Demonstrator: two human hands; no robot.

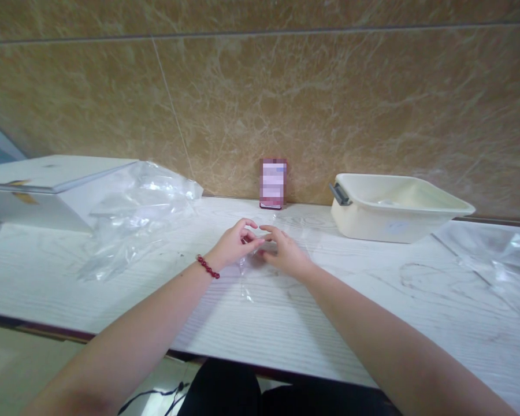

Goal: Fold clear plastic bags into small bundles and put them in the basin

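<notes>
My left hand (pixel 234 244), with a red bead bracelet (pixel 208 267) at its wrist, is curled over the middle of the table. My right hand (pixel 288 254) meets it from the other side, and the fingertips of both almost touch. Between them they pinch a thin clear plastic bag (pixel 245 284), which hangs below the left fingers and seems to spread to the right behind the right hand. Its outline is hard to see against the white wood, and the fingers hide the pinched part.
A phone (pixel 273 184) leans on the marbled wall (pixel 329 104). To the right stands a cream bin (pixel 394 222) with a grey handle; clear plastic (pixel 502 260) lies beside it. On the left, a white box (pixel 47 208) adjoins crumpled clear bags (pixel 143 214). The table's front edge (pixel 225 356) runs near my legs.
</notes>
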